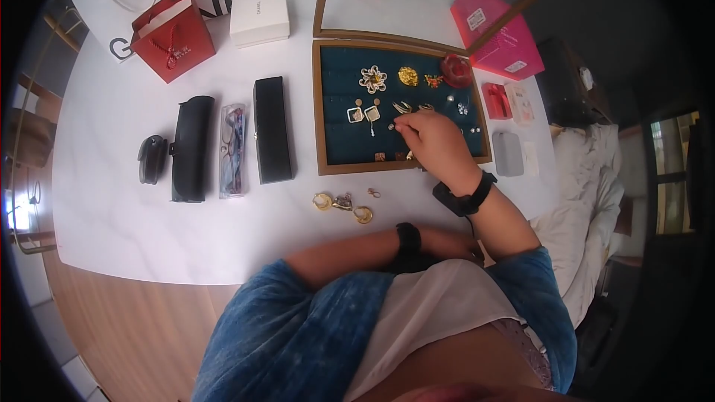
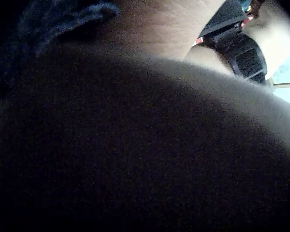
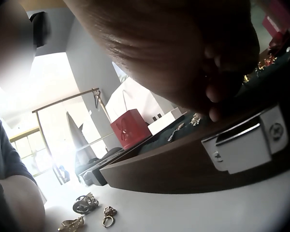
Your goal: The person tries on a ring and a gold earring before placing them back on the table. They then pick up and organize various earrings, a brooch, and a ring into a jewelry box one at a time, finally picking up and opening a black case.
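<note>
My right hand (image 1: 438, 147) reaches over the wooden jewelry box (image 1: 319, 119). Its thumb and forefinger come together at a small shiny piece of jewelry (image 1: 391, 127), close over the dark green lining; its exact kind I cannot tell. In the right wrist view the curled fingers (image 3: 213, 94) hang just behind the box's front wall and metal latch (image 3: 246, 142). Gold rings (image 1: 402, 108) sit beside the hand, and two square-framed earrings (image 1: 372, 113) lie to its left. My left hand (image 1: 463, 247) lies near my body, mostly hidden by the right forearm; the left wrist view is largely dark.
Gold hoop earrings (image 1: 363, 214) and a small ring (image 1: 374, 193) lie before the box. Its glass lid (image 1: 417, 7) stands raised. Leftward are a long black case (image 1: 273, 130), glasses in a clear case (image 1: 232, 150), and a red bag (image 1: 173, 36). A grey case (image 1: 509, 154) sits right.
</note>
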Demonstrator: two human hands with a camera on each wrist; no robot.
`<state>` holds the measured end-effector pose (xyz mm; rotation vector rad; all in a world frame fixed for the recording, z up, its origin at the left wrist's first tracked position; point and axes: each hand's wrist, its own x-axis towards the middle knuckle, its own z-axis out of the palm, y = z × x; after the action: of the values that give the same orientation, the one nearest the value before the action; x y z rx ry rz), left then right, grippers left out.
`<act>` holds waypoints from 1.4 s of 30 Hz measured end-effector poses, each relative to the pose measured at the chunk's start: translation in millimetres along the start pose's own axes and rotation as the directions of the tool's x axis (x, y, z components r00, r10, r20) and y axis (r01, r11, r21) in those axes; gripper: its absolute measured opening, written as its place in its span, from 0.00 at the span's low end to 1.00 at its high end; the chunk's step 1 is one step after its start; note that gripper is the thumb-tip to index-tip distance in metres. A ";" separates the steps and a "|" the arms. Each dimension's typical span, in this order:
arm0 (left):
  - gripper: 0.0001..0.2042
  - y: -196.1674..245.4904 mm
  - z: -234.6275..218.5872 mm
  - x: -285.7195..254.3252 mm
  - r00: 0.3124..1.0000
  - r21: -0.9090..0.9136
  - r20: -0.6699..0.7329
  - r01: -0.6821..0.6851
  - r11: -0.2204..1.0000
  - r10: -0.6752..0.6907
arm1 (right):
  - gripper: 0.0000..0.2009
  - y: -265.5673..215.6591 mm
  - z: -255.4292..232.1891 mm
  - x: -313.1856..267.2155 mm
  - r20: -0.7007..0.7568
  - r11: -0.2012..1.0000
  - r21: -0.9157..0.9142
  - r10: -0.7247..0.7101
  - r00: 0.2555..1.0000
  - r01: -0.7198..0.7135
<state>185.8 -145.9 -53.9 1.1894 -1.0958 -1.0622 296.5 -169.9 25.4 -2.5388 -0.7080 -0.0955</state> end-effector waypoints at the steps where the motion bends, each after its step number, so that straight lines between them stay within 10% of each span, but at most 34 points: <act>1: 0.23 0.2 -0.1 -0.2 1.000 0.008 -0.001 -0.001 1.000 0.001 | 0.09 -0.6 -1.1 -0.5 0.018 1.000 -0.023 0.006 1.000 -0.006; 23: 0.21 10.4 0.2 6.5 0.999 0.150 0.013 0.028 0.988 -0.030 | 0.10 -12.5 -17.2 -9.5 0.010 0.994 0.105 -0.009 1.000 0.008; 31: 0.18 11.5 20.6 -0.8 0.983 0.156 0.169 0.043 0.987 -0.070 | 0.10 15.7 -55.5 -133.3 0.034 0.938 0.305 0.162 0.986 -0.164; 35: 0.14 18.4 36.7 -5.3 0.982 0.245 0.161 0.055 0.968 -0.097 | 0.09 46.8 -23.6 -216.6 -0.017 0.676 0.691 0.366 0.931 -0.254; 42: 0.14 37.8 43.2 -14.3 0.989 0.280 0.013 0.136 0.950 -0.146 | 0.06 51.8 -20.3 -225.7 -0.070 0.740 0.654 0.266 0.961 -0.157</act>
<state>142.4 -135.4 -15.0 1.4974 -1.2301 -1.0628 129.2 -323.5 -24.0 -1.8916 -0.2988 0.0242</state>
